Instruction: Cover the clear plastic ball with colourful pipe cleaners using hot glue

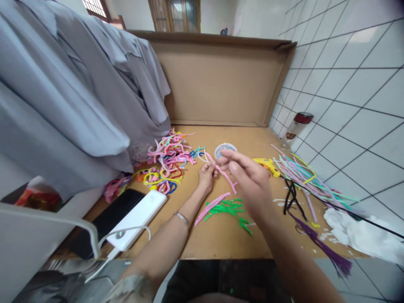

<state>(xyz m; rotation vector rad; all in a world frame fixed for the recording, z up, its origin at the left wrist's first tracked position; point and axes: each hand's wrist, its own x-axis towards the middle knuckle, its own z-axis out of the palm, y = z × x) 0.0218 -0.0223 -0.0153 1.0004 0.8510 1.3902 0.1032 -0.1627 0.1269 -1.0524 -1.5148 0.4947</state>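
My left hand (207, 175) is closed in a pinch on a pink pipe cleaner (227, 179), which slants down to the right from my fingertips and has a small branch at its lower end. My right hand (251, 174) hovers just right of it, slightly blurred, with thumb and index finger apart and no object visible between them. Below the hands, another pink pipe cleaner (212, 208) lies beside a small heap of green pipe cleaner pieces (225, 209). A round, shallow container (225, 146) is partly covered by my right fingers.
Bent, colourful pipe cleaners (170, 155) pile at the left. A white power bank (139, 219) lies by a black phone (110, 214). At right are a yellow glue gun (267, 165), straight pipe cleaners (304, 174), a purple tassel (325, 246), white tissue (362, 231) and a bottle (295, 130).
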